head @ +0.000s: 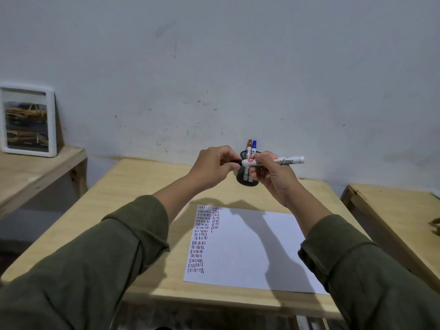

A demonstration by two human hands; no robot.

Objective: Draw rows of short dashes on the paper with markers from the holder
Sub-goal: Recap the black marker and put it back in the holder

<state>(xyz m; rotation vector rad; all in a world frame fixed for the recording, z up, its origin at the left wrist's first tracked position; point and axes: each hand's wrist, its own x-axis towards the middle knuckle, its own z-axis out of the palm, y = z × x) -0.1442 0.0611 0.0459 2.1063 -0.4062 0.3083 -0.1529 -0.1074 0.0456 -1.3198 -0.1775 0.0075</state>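
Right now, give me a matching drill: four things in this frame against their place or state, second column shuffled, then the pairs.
Things
1. black mesh marker holder
2. white-barrelled marker
3. white sheet of paper
4. white-framed photo

Place or state
A. leaning on the wall, side shelf
B. held level between both hands
C. flat on the table, dashes along its left edge
D. upright at the table's far edge, red and blue markers inside

Pairs: 1-D, 2-B, 3-C, 4-A

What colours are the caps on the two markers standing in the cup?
One cap is red and the other cap is blue, seen in the head view, in the black mesh holder.
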